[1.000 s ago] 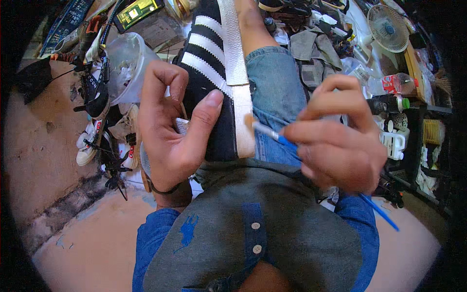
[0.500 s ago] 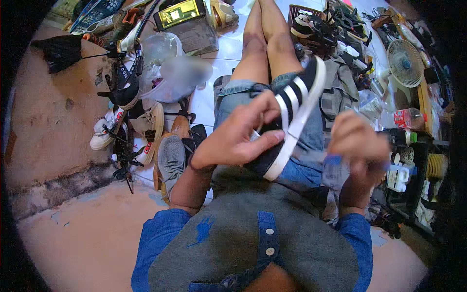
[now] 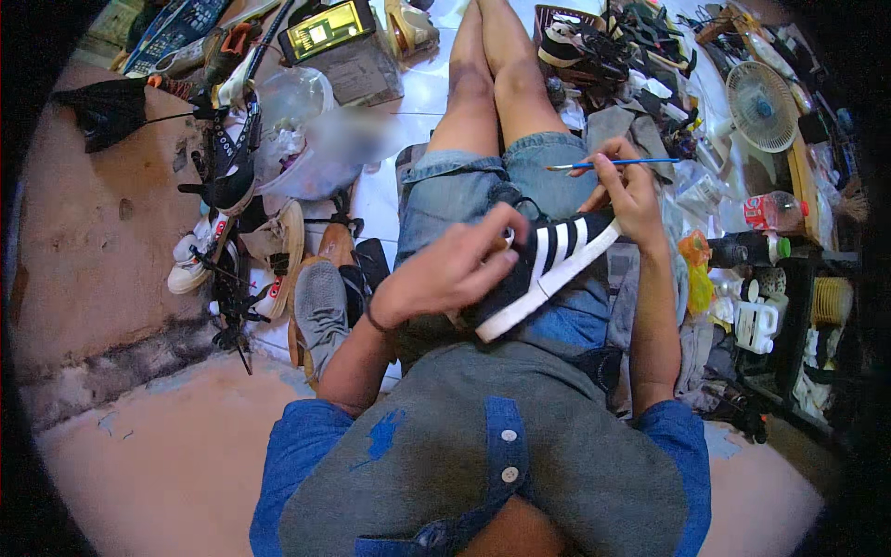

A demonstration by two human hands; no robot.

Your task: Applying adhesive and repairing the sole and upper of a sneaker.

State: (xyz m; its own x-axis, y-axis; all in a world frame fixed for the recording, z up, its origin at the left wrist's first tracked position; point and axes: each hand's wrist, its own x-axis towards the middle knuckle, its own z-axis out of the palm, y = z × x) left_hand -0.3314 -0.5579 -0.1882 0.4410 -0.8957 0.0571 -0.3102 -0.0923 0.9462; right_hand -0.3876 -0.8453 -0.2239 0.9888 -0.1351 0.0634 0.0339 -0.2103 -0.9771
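A black sneaker [image 3: 566,243] with white side stripes and a white sole lies across my lap, its heel toward me and its toe up to the right. My left hand [image 3: 455,269] is at its ankle opening, fingers bent over the collar; the fingertips are partly hidden. Between the thumb and fingers of my right hand [image 3: 633,200] is a thin paintbrush [image 3: 654,161] with a blue handle, its bristles pointing left above the shoe. The heel of that hand is against or just beside the toe.
Several loose shoes, among them a grey sneaker [image 3: 325,311], lie at the left near a clear plastic bag [image 3: 297,97]. A phone [image 3: 327,32] rests on a grey block. To the right are a fan [image 3: 761,107], a plastic bottle [image 3: 775,212] and a white jug [image 3: 759,325].
The sneaker has tipped lower and turned its toe rightward. My right hand has moved up and forward to the toe, with the paintbrush now plainly visible. My left hand has shifted toward the collar.
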